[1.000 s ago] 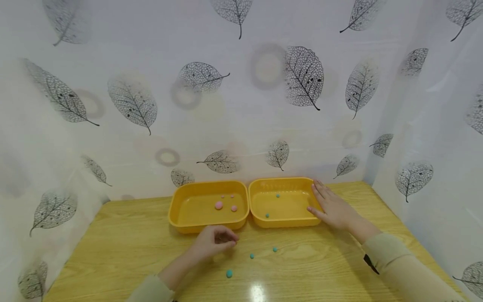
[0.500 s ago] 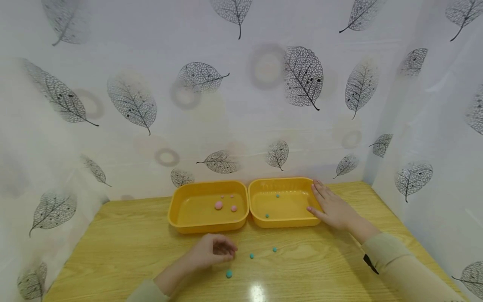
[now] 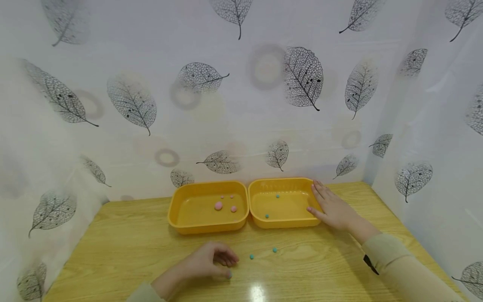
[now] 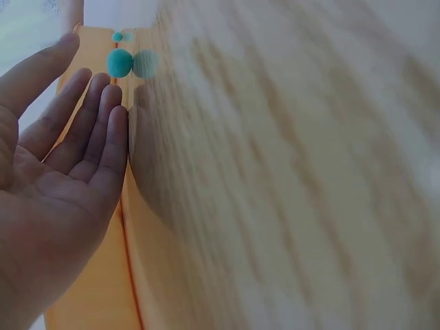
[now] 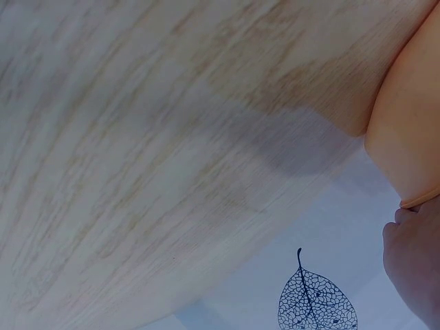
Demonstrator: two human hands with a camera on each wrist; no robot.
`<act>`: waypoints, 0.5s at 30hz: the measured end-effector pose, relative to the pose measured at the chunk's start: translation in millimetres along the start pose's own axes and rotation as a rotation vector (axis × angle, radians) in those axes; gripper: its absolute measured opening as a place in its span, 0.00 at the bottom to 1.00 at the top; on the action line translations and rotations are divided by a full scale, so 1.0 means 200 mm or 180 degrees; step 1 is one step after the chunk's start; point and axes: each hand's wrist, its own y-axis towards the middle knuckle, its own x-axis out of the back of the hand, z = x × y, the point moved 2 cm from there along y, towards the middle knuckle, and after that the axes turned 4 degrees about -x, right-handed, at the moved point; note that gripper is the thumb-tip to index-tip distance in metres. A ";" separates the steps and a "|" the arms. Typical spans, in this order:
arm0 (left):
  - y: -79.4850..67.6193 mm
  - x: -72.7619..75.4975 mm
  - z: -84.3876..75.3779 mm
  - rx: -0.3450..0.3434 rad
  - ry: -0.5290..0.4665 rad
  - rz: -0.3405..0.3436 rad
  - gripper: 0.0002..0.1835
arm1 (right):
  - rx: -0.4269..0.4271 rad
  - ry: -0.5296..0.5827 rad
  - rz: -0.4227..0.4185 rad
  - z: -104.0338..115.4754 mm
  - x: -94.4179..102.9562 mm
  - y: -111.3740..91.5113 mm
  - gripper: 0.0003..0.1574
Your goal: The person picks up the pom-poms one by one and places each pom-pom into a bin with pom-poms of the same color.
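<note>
Tabletop [image 4: 295, 179], ball [image 4: 119, 62]; reflection [image 4: 146, 64] left wrist only

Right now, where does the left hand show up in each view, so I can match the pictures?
Head: left hand at lower centre-left, below the left tray.
Left wrist: along the left side, palm showing.
Right wrist: not in it.
Shared landmark: the wooden table, in all three.
</note>
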 end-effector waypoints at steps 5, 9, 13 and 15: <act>-0.01 -0.01 0.00 -0.0095 0.0159 0.0051 0.16 | -0.0015 0.0024 0.0007 0.00 0.00 0.00 0.55; -0.02 -0.01 0.00 -0.0244 0.0294 0.0106 0.15 | -0.0016 0.0024 0.0011 0.00 0.00 -0.01 0.55; -0.02 0.00 0.00 -0.0406 0.0520 0.0208 0.13 | -0.0009 0.0009 0.0002 0.00 0.00 0.00 0.55; -0.02 0.00 0.00 -0.0479 0.0669 0.0264 0.13 | -0.0009 -0.0002 -0.0005 0.00 0.00 0.00 0.55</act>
